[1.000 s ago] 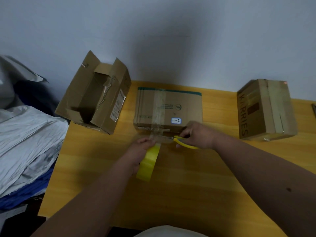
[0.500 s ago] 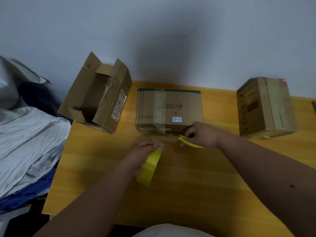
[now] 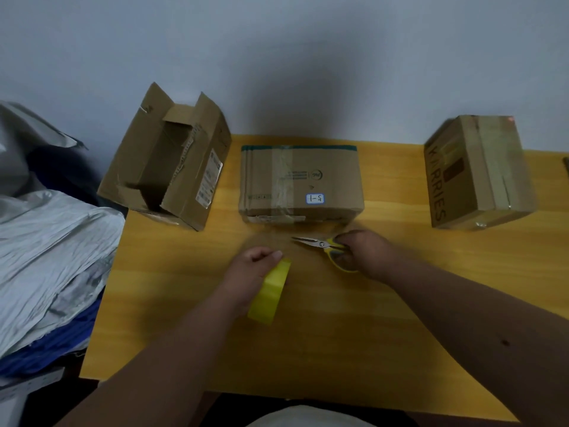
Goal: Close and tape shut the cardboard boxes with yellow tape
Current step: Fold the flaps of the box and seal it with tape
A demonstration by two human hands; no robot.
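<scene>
The left hand [image 3: 251,272] has its grip curled round the yellow tape roll [image 3: 271,292], which stands on edge just above the bench [image 3: 338,334], near the middle. A second ago this hand sat close under the middle box [image 3: 300,183], with a strip of tape running from the roll to the box's near face; now the hand and roll have drawn back toward the near edge and no strip can be made out between roll and box. The right hand [image 3: 361,252] grips the yellow-handled scissors [image 3: 326,246], fingers through the loops, blades nearly together and pointing left. It was against the box front before; it has now come away and sits apart from it. The middle box stands closed at the far edge, a tape band over its top. The open box [image 3: 167,158] at the far left corner and the taped box [image 3: 477,171] toward the far right edge lie as before.
</scene>
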